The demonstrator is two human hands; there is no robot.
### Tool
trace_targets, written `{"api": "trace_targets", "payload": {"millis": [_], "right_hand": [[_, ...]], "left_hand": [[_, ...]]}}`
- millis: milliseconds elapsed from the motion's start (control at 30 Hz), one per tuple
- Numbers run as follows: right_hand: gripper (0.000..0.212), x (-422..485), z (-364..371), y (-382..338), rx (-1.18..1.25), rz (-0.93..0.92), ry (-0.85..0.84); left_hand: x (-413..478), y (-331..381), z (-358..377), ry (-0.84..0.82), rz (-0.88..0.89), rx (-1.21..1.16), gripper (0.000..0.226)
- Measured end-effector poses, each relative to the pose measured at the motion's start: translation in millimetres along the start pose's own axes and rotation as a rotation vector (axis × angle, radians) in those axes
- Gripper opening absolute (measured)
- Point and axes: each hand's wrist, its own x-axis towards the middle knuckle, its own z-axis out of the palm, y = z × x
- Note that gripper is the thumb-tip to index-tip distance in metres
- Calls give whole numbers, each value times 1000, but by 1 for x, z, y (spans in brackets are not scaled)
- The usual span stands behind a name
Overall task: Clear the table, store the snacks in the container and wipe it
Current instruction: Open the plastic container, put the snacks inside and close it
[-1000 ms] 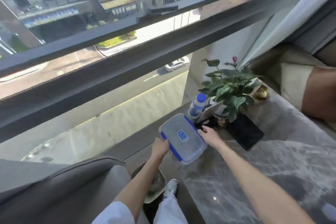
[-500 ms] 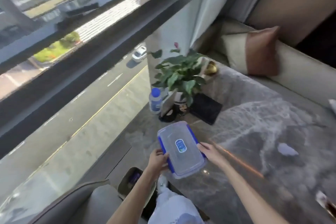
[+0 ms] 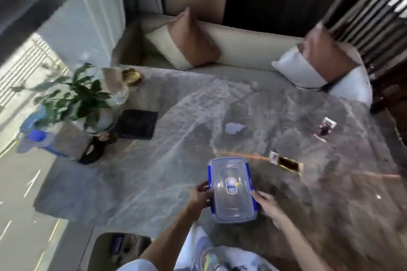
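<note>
Head view: the lidded container point(image 3: 231, 190) sits between left hand point(image 3: 199, 194) and right hand point(image 3: 265, 203), both grasping its sides.

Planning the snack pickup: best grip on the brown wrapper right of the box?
Pinch the wrapper across its narrow width near the middle, coming from above. It lies flat on the table, long and thin, angled down to the right, with bare marble around it. Both hands hold the box, so one must let go first.

We sit at a grey marble-veined table point(image 3: 176, 116); beyond it, a cream upholstered bench point(image 3: 242, 48) with tan-and-white cushions point(image 3: 187, 39), a sunlit floor-length window point(image 3: 26, 72) at left.
</note>
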Motion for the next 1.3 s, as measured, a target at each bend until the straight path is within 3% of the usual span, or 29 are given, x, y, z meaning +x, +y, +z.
{"api": "trace_targets", "payload": {"millis": [100, 233, 300, 400, 433, 533, 633, 767, 1067, 1133, 1233, 1300], "right_hand": [[50, 20, -36, 42, 51, 0, -15], [54, 61, -64, 100, 87, 31, -75], [60, 58, -66, 98, 118, 44, -99], [34, 40, -65, 79, 136, 70, -109], [34, 29, -61, 61, 157, 63, -86], [52, 34, -54, 56, 213, 8, -36], [70, 42, -45, 63, 352, 85, -2], [50, 44, -39, 64, 435, 114, 28], [42, 42, -28, 56, 325, 71, 282], [40, 45, -25, 58, 300, 62, 284], [42, 49, -21, 59, 264, 82, 213], [45, 50, -22, 57, 233, 73, 177]], "left_hand": [[12, -25, 34, 19, -33, 33, 36], [17, -45, 55, 66, -20, 51, 31], [15, -49, 60, 86, -7, 55, 29], [14, -54, 57, 97, 18, 58, 26], [15, -56, 55, 97, 24, 64, 27], [16, -59, 51, 89, 27, 82, 29], [17, -59, 53, 70, 48, 82, 22], [21, -66, 59, 219, 90, 80, 20], [29, -65, 82, 518, 184, 361, 25], [28, -63, 83, 573, 149, 368, 14], [34, -72, 78, 583, 87, 341, 28], [36, -80, 72, 566, 87, 333, 15]]}}
